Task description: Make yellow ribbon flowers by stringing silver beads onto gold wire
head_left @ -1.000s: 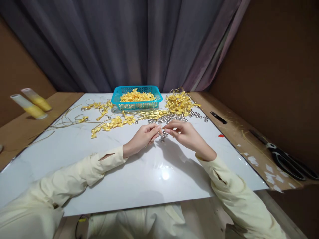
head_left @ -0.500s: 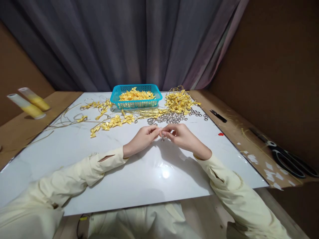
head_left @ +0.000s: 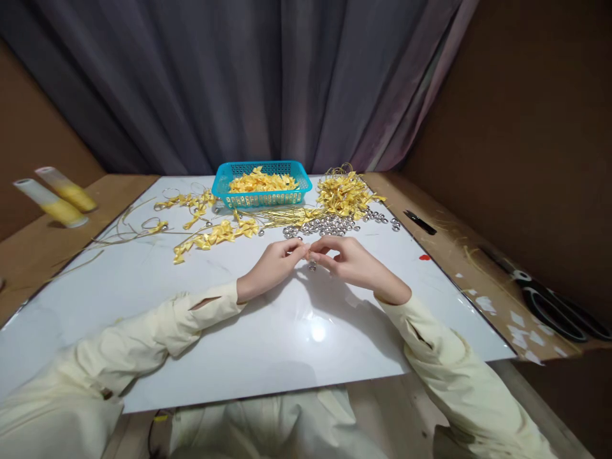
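Silver beads (head_left: 312,265): small cluster directly below the meeting fingertips, near the centre of the white-topped table (head_left: 239,344).
Left hand (head_left: 271,266): fingers narrow, tips pinched together and meeting the right fingertips; any item between them is too small to identify.
Right hand (head_left: 354,262): fingers narrow, thumb and index tips brought together; grip content cannot be told.
Bead pile (head_left: 329,225): loose on the table, on the far side of the hands.
Blue basket (head_left: 262,199): far centre, containing yellow bows (head_left: 262,182).
Bow bundle (head_left: 345,194): right of the basket, with wire-like strands.
Bow row (head_left: 217,236): left of the bead pile, nearer than the basket.
Scissors (head_left: 549,306): right side, on the brown surface.
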{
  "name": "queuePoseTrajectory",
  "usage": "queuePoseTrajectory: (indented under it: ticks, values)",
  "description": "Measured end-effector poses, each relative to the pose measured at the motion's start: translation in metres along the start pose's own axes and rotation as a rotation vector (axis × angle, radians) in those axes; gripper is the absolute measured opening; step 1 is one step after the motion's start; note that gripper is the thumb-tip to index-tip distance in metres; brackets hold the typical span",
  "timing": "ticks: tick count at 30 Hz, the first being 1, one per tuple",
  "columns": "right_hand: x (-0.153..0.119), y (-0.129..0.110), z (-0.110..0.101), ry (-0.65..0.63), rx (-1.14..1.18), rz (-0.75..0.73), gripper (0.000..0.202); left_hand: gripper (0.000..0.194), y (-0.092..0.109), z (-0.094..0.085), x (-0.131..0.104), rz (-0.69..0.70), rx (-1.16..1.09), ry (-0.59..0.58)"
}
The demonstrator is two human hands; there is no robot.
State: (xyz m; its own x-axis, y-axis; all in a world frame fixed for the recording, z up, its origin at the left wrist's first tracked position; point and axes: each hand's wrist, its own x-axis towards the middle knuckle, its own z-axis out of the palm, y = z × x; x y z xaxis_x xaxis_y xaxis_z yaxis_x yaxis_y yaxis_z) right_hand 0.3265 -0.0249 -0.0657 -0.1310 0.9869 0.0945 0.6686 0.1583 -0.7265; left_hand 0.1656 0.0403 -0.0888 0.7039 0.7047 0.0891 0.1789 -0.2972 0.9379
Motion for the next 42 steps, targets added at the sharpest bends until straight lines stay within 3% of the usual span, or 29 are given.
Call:
queuePoseTrajectory:
  ticks: [4, 7, 14, 23, 30, 42]
  values:
    - [0.001, 0.0036, 0.0018, -0.07, 0.154, 0.061, 0.024, 0.027, -0.0009, 0.0007, 0.0008, -0.025, -0.138, -0.024]
    - [0.0025, 0.0045, 0.005, -0.025, 0.225, 0.104, 0.021, 0.028, -0.0014, 0.0013, 0.0014, -0.024, -0.162, -0.014]
    - [0.0043, 0.0039, 0.0093, 0.081, 0.232, 0.082, 0.023, 0.026, -0.0005, 0.0018, 0.0014, 0.0, -0.097, 0.028]
    - [0.0036, -0.0005, 0.0048, -0.03, 0.308, 0.207, 0.018, 0.022, -0.0062, 0.0013, -0.0003, 0.149, 0.069, 0.067]
    - [0.0021, 0.0024, 0.0035, -0.097, 0.239, 0.169, 0.019, 0.025, -0.0041, 0.0038, 0.0017, -0.054, -0.154, 0.008]
    - [0.0038, -0.0018, 0.0072, -0.054, 0.291, 0.231, 0.026, 0.026, -0.0086, 0.0044, 0.0014, -0.058, -0.19, 0.016]
